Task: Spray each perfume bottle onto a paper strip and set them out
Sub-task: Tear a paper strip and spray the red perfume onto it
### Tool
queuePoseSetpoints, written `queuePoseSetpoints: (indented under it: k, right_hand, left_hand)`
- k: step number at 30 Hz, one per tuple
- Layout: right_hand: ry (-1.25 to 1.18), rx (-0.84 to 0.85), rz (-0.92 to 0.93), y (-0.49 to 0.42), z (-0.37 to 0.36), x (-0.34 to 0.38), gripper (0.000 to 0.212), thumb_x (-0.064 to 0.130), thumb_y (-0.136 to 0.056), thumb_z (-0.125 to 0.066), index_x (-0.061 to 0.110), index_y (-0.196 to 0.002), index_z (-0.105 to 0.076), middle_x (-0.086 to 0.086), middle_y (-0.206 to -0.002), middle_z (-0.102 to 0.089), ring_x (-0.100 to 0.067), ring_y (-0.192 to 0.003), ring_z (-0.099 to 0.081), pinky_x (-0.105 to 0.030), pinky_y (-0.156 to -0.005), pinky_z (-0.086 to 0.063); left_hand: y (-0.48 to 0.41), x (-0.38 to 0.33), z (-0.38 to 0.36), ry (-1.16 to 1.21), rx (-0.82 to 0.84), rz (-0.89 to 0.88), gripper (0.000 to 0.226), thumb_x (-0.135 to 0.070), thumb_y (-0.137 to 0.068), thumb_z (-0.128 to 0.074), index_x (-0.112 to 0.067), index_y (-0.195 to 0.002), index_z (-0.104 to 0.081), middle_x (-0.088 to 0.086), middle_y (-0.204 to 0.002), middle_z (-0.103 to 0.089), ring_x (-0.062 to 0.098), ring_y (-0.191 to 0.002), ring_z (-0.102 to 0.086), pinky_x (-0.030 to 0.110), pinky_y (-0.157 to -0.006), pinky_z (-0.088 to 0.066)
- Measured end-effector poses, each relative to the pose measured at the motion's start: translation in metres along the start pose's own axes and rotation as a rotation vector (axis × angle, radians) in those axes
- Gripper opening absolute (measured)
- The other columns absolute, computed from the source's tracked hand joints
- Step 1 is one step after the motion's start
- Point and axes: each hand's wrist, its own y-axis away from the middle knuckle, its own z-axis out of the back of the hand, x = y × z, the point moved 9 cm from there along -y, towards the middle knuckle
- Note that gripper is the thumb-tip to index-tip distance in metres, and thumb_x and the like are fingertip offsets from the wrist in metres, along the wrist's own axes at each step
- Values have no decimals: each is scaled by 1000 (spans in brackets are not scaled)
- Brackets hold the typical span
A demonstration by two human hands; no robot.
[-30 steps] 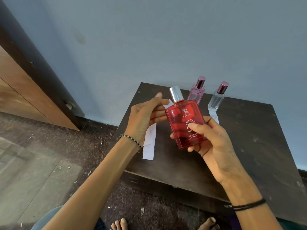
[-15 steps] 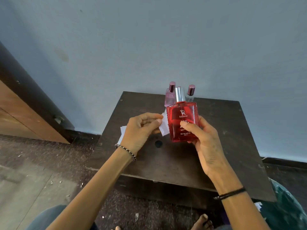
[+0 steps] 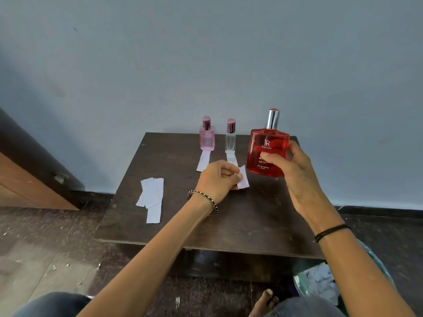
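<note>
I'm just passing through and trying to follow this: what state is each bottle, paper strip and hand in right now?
Red bottle: upright, gripped by the right hand.
Pink bottle: capped, standing on the table, first strip flat in front.
Clear bottle: capped, standing, second strip flat in front.
Held strip: pinched in the left hand.
Spare strips: loose pile lying on the table.

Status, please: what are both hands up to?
Right hand grips red bottle, upright. Left hand pinches paper strip beside it. Pink bottle, clear bottle set out. Spare strips aside, nothing blocking.
</note>
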Motion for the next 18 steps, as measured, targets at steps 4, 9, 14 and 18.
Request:
queuePoseSetpoints:
  k: [4, 9, 14, 18]
  right_hand:
    - [12, 18, 21, -13, 18, 4, 39, 24, -86, -74, 39, -117, -55, 15, -115, -68, -4, -108, -62, -32, -93, -51]
    - [68, 34, 85, -31, 31, 13, 46, 17, -87, -74, 25, -127, -53, 13, -116, -66, 2, -106, -62, -20, -85, -49]
    - [177, 66, 149, -51, 29, 21, 47, 20, -87, -74, 21, -127, -49, 18, -114, -62, 6, -105, -58, -15, -79, -48]
    - [196, 94, 166, -63, 26, 20, 48, 19, -85, -76, 23, -125, -49, 16, -115, -63, 4, -105, -62, -16, -78, -54]
  left_hand:
    - [-10, -10, -28, -141, 43, -36, 7, -15, -91, -68, -17, -97, -72, 5, -100, -74, 15, -82, -69, 28, -88, -57]
    - [-26, -24, -51, -217, 65, -57, 22, -4, -93, -58, -14, -110, -69, 11, -104, -72, 18, -89, -67, 26, -88, -53]
    - [-46, -30, -63, -180, 13, 1, 32, -7, -89, -69, -11, -120, -61, 10, -116, -69, 24, -109, -66, 35, -100, -52]
    - [-59, -28, -69, -163, -3, 49, 29, -1, -87, -67, -7, -115, -71, 14, -115, -72, 28, -107, -68, 39, -99, -54]
